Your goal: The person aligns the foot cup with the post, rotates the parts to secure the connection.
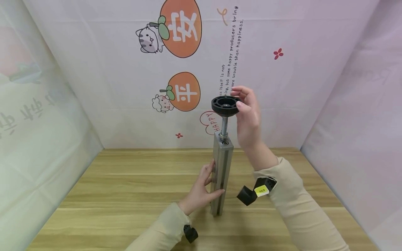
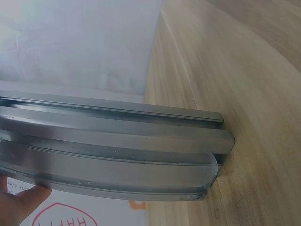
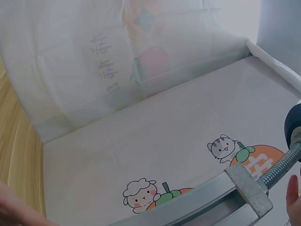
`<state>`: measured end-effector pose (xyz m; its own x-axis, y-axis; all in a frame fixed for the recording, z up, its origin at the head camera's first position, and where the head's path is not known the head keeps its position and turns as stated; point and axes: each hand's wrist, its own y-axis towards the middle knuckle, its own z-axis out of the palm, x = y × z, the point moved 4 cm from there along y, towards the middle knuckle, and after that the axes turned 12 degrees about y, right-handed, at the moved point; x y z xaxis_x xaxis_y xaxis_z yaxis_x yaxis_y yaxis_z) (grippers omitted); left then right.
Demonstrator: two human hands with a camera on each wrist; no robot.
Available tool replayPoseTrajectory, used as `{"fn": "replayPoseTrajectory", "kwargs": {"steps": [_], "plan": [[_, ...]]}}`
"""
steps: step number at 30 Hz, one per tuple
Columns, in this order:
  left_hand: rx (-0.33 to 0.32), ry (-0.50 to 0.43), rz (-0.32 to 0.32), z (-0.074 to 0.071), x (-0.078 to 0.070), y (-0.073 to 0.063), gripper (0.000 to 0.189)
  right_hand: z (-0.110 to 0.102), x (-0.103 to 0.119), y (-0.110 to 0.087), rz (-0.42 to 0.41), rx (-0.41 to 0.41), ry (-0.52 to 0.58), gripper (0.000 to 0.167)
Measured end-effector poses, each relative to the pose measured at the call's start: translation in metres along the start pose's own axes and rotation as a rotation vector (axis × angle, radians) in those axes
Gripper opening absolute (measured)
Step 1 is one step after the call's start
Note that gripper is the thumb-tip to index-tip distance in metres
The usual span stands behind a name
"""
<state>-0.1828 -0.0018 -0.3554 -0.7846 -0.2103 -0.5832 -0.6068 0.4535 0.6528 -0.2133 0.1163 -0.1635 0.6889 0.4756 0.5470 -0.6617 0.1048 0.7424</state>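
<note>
Two hands are at work on one grey metal profile [image 1: 223,167], upright on the wooden table [image 1: 132,188], slightly right of the middle. One threaded rod [image 1: 224,125] rises from its top, carrying one round black foot [image 1: 224,112]. The left hand [image 1: 199,192] grips the profile low down, thumb on the near side. The right hand [image 1: 251,120] has its thumb at the foot's right rim; whether its fingers pinch it, I cannot tell. Two orange fruits [image 1: 185,91] decorate the far wall.

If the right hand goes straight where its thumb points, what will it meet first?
Probably the black round foot; in the head view, the right hand overlaps its rim with the thumb, though contact is unclear.
</note>
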Motion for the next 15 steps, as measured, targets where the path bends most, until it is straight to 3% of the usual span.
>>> {"fn": "replayPoseTrajectory", "kwargs": {"steps": [5, 10, 15], "plan": [[-0.003, -0.003, -0.008, 0.003, 0.006, -0.001, 0.108, -0.001, -0.007, 0.003, 0.164, 0.144, 0.210, 0.032], [-0.001, -0.010, -0.053, 0.011, 0.024, -0.005, 0.110, -0.002, -0.011, 0.002, 0.272, 0.264, 0.330, 0.034], [0.015, -0.023, -0.101, 0.013, 0.028, -0.007, 0.107, -0.004, -0.012, 0.003, 0.342, 0.322, 0.399, 0.036]]}}
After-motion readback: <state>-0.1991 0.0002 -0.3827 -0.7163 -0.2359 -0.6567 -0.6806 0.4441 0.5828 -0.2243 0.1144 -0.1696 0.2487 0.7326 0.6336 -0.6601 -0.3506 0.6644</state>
